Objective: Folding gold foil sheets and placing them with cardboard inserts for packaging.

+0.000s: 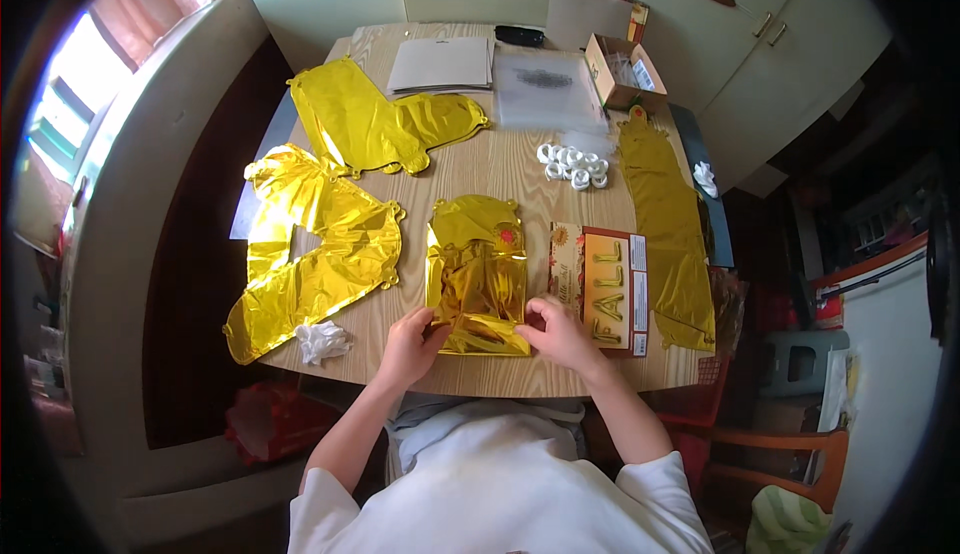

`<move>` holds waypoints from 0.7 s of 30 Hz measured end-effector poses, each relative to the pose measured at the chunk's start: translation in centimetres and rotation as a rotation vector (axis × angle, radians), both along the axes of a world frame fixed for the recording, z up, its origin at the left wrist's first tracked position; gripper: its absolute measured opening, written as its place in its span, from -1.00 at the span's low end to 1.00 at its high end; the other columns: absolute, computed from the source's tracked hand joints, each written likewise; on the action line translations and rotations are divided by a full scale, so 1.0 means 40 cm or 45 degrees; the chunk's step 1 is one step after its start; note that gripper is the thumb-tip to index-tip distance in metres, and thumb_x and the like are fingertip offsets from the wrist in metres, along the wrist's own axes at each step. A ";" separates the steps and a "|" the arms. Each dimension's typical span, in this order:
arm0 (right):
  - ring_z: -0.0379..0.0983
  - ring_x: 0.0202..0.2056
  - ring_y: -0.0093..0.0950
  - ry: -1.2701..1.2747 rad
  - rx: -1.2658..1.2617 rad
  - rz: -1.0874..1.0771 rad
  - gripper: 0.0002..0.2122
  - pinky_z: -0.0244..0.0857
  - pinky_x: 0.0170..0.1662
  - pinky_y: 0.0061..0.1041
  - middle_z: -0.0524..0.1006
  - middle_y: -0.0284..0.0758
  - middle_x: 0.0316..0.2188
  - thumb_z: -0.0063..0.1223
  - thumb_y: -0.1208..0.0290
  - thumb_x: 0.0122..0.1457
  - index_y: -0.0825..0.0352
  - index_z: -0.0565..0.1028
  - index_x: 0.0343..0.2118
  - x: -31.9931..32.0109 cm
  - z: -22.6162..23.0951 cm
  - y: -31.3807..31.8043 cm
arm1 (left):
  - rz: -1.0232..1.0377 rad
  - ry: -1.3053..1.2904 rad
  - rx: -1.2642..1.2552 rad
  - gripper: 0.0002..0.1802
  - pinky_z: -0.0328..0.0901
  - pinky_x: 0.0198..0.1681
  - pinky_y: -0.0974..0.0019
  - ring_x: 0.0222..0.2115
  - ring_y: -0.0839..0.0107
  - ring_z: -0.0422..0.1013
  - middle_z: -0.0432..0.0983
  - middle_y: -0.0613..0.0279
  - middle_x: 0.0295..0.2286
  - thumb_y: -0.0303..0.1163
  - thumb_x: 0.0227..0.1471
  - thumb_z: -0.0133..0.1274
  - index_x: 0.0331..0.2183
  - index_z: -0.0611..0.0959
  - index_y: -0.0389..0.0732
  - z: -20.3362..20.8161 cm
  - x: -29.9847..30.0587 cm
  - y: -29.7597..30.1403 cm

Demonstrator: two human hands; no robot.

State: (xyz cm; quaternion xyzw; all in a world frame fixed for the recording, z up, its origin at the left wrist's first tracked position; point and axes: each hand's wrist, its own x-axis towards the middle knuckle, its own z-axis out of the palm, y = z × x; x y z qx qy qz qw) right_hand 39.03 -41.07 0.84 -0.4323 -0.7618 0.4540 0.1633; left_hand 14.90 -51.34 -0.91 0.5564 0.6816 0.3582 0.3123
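A gold foil balloon (478, 274), flat and partly folded, lies in front of me near the table's front edge. My left hand (412, 344) pinches its lower left edge, and my right hand (558, 334) pinches the lower right one. Between them the near end forms a crinkled fold. Just right of it lies a printed card (612, 294) picturing gold letter balloons. At the left are an A-shaped gold foil balloon (350, 244) and, farther back, another flat gold foil balloon (355, 119). One more long gold foil balloon (668, 224) stretches along the right edge.
White tape-like rings (580, 180) are piled right of centre. Behind them are clear plastic bags (545, 104), a stack of grey-white cards (440, 64), a small box (622, 72) and a black tray (520, 36). Crumpled white tissue (322, 342) lies at the front left. A wooden chair (800, 444) stands right.
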 end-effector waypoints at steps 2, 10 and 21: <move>0.54 -0.33 -0.36 0.085 -0.101 -0.058 -0.79 0.41 -0.23 -0.42 0.53 -0.16 -0.33 0.19 0.45 0.07 0.46 0.50 -0.29 -0.002 -0.019 0.029 | -0.002 -0.092 0.079 -0.80 0.29 -0.44 0.25 -0.53 0.24 0.41 0.43 0.07 -0.50 -0.45 -0.01 0.19 -0.34 0.54 -0.32 0.004 0.000 0.033; 0.56 -0.21 -0.42 0.369 -0.034 -0.053 -0.77 0.40 -0.14 -0.51 0.54 -0.20 -0.12 0.12 0.60 0.09 0.43 0.48 -0.15 -0.029 0.007 0.141 | -0.098 -0.275 0.438 -0.81 0.36 -0.28 0.33 -0.33 0.27 0.49 0.52 0.07 -0.36 -0.57 0.00 0.12 -0.26 0.55 -0.31 -0.033 -0.041 0.153; 0.49 -0.13 -0.37 0.122 0.808 0.207 -0.73 0.36 -0.07 -0.41 0.56 -0.37 -0.25 0.16 0.58 0.02 0.21 0.49 -0.17 0.056 -0.001 0.108 | -0.578 0.389 0.538 -0.67 0.29 0.10 0.11 0.01 0.17 0.42 0.54 0.14 -0.11 -0.59 -0.18 0.10 -0.25 0.58 -0.20 0.020 -0.039 0.099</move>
